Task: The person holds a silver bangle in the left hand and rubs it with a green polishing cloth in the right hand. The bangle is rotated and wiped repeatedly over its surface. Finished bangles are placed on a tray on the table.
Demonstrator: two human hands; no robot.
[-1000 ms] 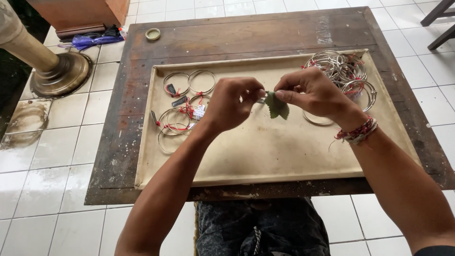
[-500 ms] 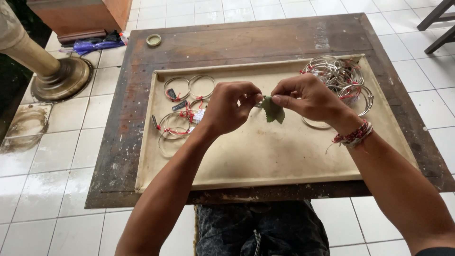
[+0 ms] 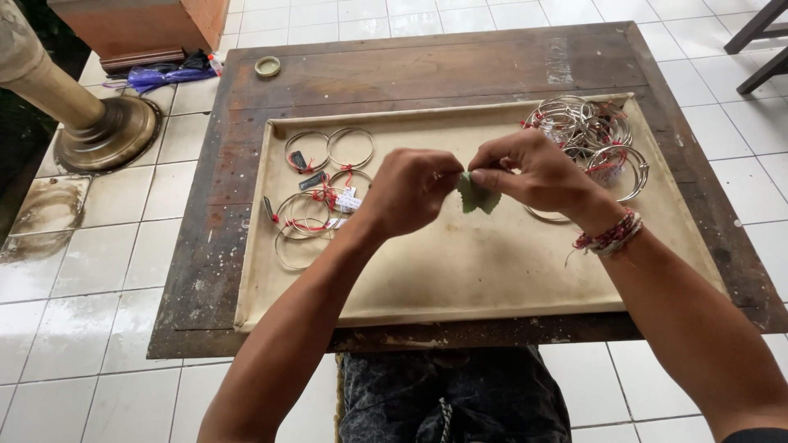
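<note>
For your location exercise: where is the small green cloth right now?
In the head view the small green cloth sits mid-frame above the beige tray, pinched between the left hand and the right hand.

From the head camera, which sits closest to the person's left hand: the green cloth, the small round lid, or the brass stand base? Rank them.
Measured from the left hand:
1. Green cloth, pinched at its fingertips, just right.
2. Small round lid, on the table's far left corner.
3. Brass stand base, on the floor, far left.

I note a worn dark wooden desk (image 3: 460, 61) on white tiled floor (image 3: 74, 328); directly on it lie a beige shallow tray (image 3: 492, 271) and a small round lid (image 3: 267, 66) near its far left corner
</note>
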